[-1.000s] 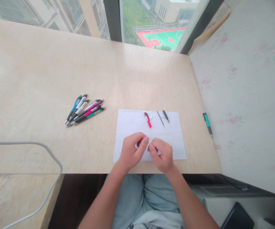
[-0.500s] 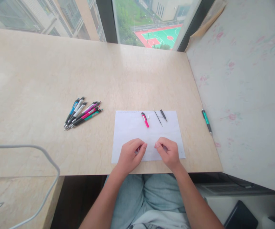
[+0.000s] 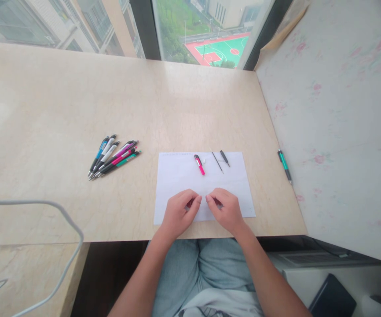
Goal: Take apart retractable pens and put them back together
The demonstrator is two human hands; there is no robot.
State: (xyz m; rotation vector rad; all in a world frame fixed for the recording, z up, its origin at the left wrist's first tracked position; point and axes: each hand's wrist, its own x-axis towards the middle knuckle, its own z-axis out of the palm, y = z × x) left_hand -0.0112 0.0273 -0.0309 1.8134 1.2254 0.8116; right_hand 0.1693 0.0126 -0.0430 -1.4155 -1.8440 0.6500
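My left hand (image 3: 183, 211) and my right hand (image 3: 225, 209) rest over the near part of a white sheet of paper (image 3: 174, 176), a small gap between them. On each, thumb and forefinger are pinched together; whatever they hold, if anything, is too small or hidden. Beyond the hands, on the paper, lie a pink pen barrel with a black clip (image 3: 199, 165), a thin ink refill (image 3: 217, 162) and a black pen grip section (image 3: 225, 158). A tiny pale piece (image 3: 204, 160) sits beside the pink barrel.
Several pens (image 3: 113, 158) in mixed colours lie in a fanned pile left of the paper. A green pen (image 3: 284, 166) rests against the flowered wall panel (image 3: 329, 132) on the right. A grey cable (image 3: 61, 211) curves over the left side of the table (image 3: 78, 101).
My right hand has moved left, narrowing the gap to my left hand, which has hardly moved. Both stay pinched. The pen parts lie as before; the view has shifted slightly.
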